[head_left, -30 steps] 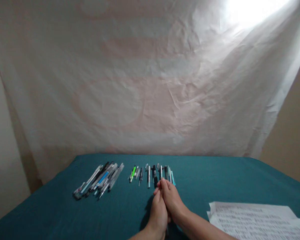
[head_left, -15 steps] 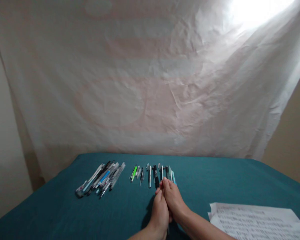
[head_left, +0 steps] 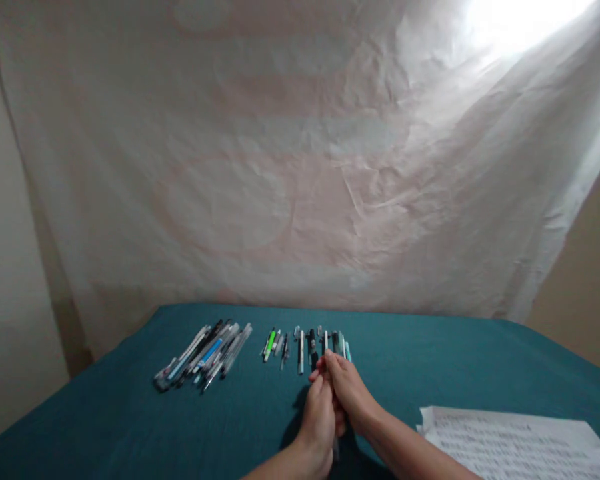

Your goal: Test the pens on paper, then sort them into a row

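Observation:
My left hand (head_left: 318, 417) and my right hand (head_left: 349, 385) meet at the front middle of the table, fingers closed together. Part of a thin clear item (head_left: 336, 448) shows below them, between the wrists; most of it is hidden by the hands. Just beyond my fingertips lies a row of pens, among them a white pen (head_left: 301, 353), a black pen (head_left: 313, 340) and a light teal pen (head_left: 348, 351). Further left in the row is a bright green pen (head_left: 269, 345).
A heap of several pens (head_left: 205, 353) lies on the left of the green cloth-covered table (head_left: 130, 427). Sheets of handwritten paper (head_left: 515, 443) rest at the front right. A pale wrinkled sheet (head_left: 300, 200) hangs behind the table.
Both hands remain together, with my right hand raised slightly and its fingers shifted a little. More of the thin clear item shows below. The view has moved slightly.

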`<move>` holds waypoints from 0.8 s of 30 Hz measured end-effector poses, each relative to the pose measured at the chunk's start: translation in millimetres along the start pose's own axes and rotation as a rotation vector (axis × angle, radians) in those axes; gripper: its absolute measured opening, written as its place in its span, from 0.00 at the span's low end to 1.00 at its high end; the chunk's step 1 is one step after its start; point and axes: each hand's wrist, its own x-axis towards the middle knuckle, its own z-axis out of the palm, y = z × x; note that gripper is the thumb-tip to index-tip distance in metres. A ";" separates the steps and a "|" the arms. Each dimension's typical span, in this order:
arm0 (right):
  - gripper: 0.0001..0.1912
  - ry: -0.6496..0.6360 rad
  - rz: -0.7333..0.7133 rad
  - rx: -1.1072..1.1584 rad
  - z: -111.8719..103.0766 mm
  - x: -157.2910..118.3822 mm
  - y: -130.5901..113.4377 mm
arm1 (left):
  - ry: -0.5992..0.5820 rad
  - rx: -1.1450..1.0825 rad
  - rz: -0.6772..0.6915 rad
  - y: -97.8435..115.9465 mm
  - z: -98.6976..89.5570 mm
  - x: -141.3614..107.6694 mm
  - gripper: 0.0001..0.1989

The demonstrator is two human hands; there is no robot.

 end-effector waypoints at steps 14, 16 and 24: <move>0.22 -0.080 0.105 0.059 -6.8 3.7 0.9 | -0.123 -0.159 0.068 13.3 -10.3 12.1 0.15; 0.22 -0.081 0.105 0.066 -6.7 2.9 -0.2 | -0.127 -0.170 0.067 13.7 -9.9 11.6 0.16; 0.22 -0.089 0.039 0.045 -7.1 2.4 -4.9 | -0.091 -0.086 0.000 15.6 -12.8 10.4 0.18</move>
